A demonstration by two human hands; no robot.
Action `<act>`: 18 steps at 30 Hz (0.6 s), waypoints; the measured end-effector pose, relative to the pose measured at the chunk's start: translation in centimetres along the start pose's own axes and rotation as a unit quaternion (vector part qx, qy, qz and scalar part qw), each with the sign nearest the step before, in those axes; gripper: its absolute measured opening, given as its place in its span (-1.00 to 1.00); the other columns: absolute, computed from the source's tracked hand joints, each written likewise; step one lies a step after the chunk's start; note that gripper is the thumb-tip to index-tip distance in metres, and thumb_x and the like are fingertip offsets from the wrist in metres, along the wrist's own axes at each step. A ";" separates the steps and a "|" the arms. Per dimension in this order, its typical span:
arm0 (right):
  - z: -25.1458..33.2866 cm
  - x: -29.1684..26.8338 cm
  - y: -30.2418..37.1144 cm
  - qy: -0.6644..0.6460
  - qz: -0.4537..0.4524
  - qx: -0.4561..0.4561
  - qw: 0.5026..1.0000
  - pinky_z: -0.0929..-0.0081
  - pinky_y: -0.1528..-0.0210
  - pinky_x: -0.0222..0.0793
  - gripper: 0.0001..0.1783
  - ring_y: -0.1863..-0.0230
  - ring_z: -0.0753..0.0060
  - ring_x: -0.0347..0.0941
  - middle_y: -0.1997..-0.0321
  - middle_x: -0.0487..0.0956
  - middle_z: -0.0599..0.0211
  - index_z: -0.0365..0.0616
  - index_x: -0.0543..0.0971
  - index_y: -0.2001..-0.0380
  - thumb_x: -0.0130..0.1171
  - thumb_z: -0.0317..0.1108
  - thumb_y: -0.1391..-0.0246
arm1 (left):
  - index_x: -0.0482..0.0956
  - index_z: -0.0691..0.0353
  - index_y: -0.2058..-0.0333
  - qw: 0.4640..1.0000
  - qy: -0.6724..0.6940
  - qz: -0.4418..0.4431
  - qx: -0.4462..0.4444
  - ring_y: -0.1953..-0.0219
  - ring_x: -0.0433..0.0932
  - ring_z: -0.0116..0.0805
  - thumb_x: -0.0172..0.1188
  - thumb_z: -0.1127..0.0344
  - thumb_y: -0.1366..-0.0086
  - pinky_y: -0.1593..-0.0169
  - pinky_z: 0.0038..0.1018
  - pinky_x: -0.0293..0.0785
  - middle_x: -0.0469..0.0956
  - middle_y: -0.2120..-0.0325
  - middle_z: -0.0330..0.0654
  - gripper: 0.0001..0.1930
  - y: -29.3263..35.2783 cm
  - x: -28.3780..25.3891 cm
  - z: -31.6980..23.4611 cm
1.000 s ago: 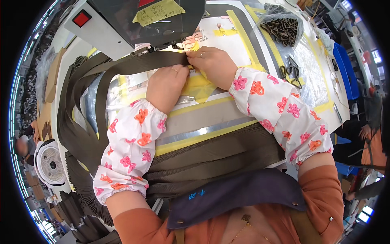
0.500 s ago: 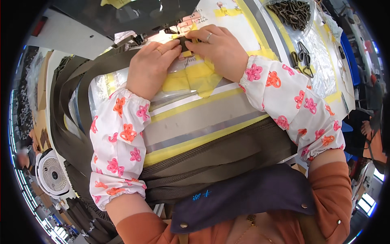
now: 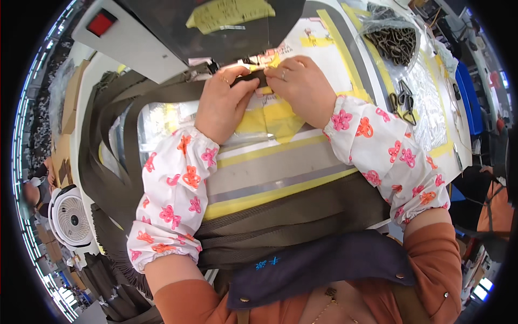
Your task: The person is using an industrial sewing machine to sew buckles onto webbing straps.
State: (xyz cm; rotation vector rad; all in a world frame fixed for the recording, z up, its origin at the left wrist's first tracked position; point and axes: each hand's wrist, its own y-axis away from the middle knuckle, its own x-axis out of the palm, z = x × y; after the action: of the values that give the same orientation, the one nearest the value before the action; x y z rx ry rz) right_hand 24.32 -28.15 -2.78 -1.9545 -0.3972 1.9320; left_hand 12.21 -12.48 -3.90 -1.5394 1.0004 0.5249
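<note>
A dark brown webbing strap [image 3: 260, 79] lies between my two hands, just in front of the sewing machine [image 3: 216, 32]. My left hand [image 3: 224, 105] is closed around the strap with thumb and forefinger. The fingers of my right hand [image 3: 303, 89] pinch it near its right end, close to the left fingertips. Both hands rest over a work surface with yellow tape [image 3: 270, 116] and a white sheet. The stitching area under the machine head is partly hidden by the machine and my fingers.
Long loops of brown webbing [image 3: 100, 146] curve along the left; more webbing [image 3: 302, 210] is piled at the near edge. Right of the work lie a plastic bag of metal hooks [image 3: 391, 43] and dark looped metal pieces [image 3: 404, 102]. A white fan [image 3: 71, 217] stands left, near another person.
The view has shifted, so the machine sits lower and further right. More of the strap shows between my left thumb and forefinger. Both hands still grip it.
</note>
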 end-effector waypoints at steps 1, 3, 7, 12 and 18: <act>0.1 0.5 0.2 -0.018 -0.027 0.002 0.999 0.37 -0.03 0.19 -0.82 0.14 0.39 0.37 0.16 0.51 0.40 -0.14 0.51 0.45 0.04 -0.46 0.26 | 0.52 0.17 0.31 1.000 -0.006 -0.002 -0.014 0.19 0.39 -0.08 0.16 0.44 -0.01 0.14 -0.29 0.31 0.42 0.17 -0.08 -0.80 0.2 -0.1 -0.2; 0.2 0.9 0.3 -0.017 -0.037 -0.007 0.999 0.35 -0.04 0.18 -0.83 0.14 0.40 0.37 0.15 0.51 0.41 -0.12 0.51 0.46 0.05 -0.45 0.25 | 0.52 0.18 0.32 0.999 0.012 0.027 -0.035 0.13 0.39 -0.09 0.14 0.45 -0.02 0.09 -0.30 0.30 0.42 0.17 -0.08 -0.81 0.7 0.0 -0.1; 0.1 0.6 0.2 -0.004 -0.026 0.006 1.000 0.27 -0.07 0.14 -0.82 0.13 0.43 0.36 0.13 0.51 0.43 -0.10 0.53 0.43 0.05 -0.44 0.22 | 0.52 0.18 0.30 0.998 0.029 0.042 -0.043 0.10 0.40 -0.12 0.13 0.45 -0.04 0.05 -0.31 0.30 0.44 0.17 -0.09 -0.81 0.3 -0.3 -0.1; 0.0 0.8 0.3 0.003 -0.024 0.021 0.999 0.21 -0.12 0.07 -0.81 0.09 0.49 0.33 0.15 0.51 0.50 -0.06 0.54 0.41 0.07 -0.43 0.21 | 0.53 0.16 0.28 0.996 0.013 0.054 -0.063 0.12 0.44 -0.16 0.11 0.42 -0.07 0.10 -0.36 0.33 0.47 0.18 -0.14 -0.81 0.1 -0.3 0.0; -0.2 1.0 0.1 -0.008 -0.035 0.019 0.999 0.19 -0.12 0.07 -0.81 0.11 0.48 0.34 0.16 0.52 0.49 -0.08 0.56 0.43 0.08 -0.46 0.22 | 0.52 0.21 0.29 0.994 0.035 0.056 -0.082 0.12 0.43 -0.11 0.11 0.45 -0.08 0.09 -0.35 0.33 0.48 0.19 -0.10 -0.82 0.0 -0.4 0.3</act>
State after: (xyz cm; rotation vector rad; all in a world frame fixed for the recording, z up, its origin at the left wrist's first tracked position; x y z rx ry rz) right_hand 24.57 -27.82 -3.70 -1.8781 -0.4244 1.8981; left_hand 12.06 -12.11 -3.68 -1.6633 1.1240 0.6493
